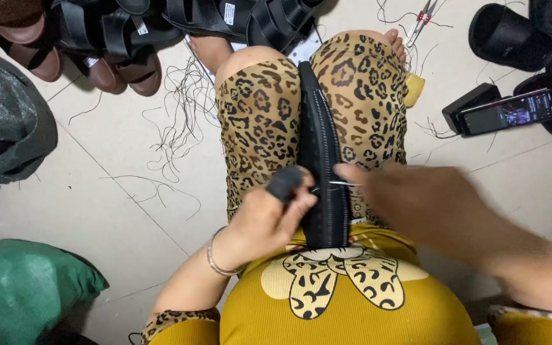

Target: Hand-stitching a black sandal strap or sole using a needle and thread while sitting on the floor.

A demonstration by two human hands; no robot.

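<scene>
black sole (319, 160) clamped on edge between our knees | left hand (269, 217) fingers pinching its rim, thumb capped | right hand (416, 201) blurred, fingers pinching needle (343, 184) | seems light, stiff yet flexible; grip by edges

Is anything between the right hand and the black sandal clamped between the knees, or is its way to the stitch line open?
Nothing visible stands between. The right hand is already at the black sandal, fingertips on a needle at its stitched edge. The left hand, with a dark cover on one finger, steadies the sandal from the other side.
</scene>
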